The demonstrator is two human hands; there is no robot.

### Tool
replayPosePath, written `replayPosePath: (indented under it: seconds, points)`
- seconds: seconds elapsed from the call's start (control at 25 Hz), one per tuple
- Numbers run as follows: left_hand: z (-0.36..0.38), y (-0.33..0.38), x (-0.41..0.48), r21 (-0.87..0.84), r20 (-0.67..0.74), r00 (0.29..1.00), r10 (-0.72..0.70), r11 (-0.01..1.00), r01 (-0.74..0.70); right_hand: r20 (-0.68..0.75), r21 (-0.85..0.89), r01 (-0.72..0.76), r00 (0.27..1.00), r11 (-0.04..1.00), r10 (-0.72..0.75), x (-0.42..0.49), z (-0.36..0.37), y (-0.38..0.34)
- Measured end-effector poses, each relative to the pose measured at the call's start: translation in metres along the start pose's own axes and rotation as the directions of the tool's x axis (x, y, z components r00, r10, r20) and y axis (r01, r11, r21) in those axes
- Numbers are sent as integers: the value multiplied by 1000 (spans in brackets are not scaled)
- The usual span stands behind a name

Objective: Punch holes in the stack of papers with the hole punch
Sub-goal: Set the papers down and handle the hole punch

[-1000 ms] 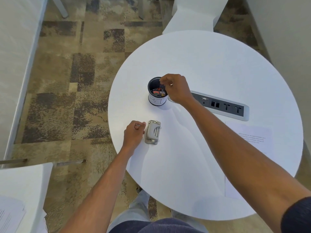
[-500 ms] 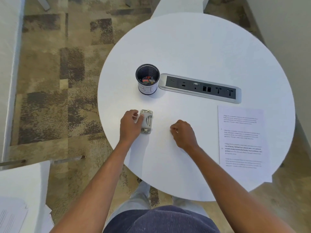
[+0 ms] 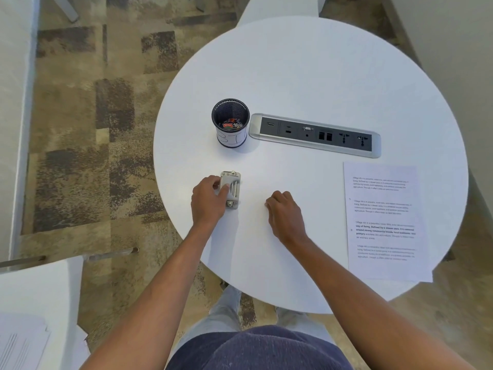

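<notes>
A small grey hole punch lies on the round white table, near its left front edge. My left hand grips the punch from its left side, with the thumb on top. My right hand rests on the bare tabletop a little right of the punch, its fingers curled under; nothing shows in it. The stack of printed papers lies flat at the table's right front, apart from both hands, with its near corner over the edge.
A black mesh cup with small items inside stands behind the punch. A silver socket panel is set into the table to its right. At the lower left stands a white chair holding more sheets.
My right hand has come out of the mesh cup and settled on the table near the punch. My left hand has slid from beside the punch onto it.
</notes>
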State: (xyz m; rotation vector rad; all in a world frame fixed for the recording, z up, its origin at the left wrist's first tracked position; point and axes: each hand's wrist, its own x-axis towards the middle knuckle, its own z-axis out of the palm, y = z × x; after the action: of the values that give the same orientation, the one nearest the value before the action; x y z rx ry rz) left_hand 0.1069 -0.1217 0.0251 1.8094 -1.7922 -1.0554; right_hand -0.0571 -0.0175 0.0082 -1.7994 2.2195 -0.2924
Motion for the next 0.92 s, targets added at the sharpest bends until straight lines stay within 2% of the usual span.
replayPosePath:
  seconds: [0.16, 0.28, 0.36, 0.44, 0.52, 0.6, 0.68, 0.84, 0.92]
  points:
    - [0, -1, 0, -12, 16, 1000, -10, 1000, 10, -53, -58, 33, 998, 998, -36, -6, 5, 1]
    - [-1, -2, -1, -15, 16, 1000, 3, 1000, -3, -16, -42, 19, 1000, 999, -19, -3, 5, 2]
    - [-2, -2, -1, -14, 10, 1000, 12, 1000, -12, 20, 74, -60, 998, 995, 59, 6, -1, 1]
    - [-4, 1, -1, -8, -13, 1000, 20, 1000, -21, -24, 255, -106, 993, 961, 116, 25, -16, -10]
    - [-7, 5, 0, 17, -44, 998, 46, 999, -46, -161, 411, -55, 978, 910, 132, 58, -40, -30]
    - [-11, 9, 1, 19, -59, 996, 73, 997, -72, -269, 472, 33, 957, 881, 108, 97, -65, -52]
    - [-15, 14, 2, 1, -67, 994, 88, 996, -88, -292, 418, 99, 956, 903, 31, 135, -84, -67]
    - [-20, 16, 4, -29, -77, 992, 97, 995, -100, -57, 198, 38, 998, 979, -27, 181, -93, -70]
    - [-20, 12, 5, -34, -82, 991, 107, 993, -110, -30, 174, 29, 999, 984, -24, 188, -94, -65]
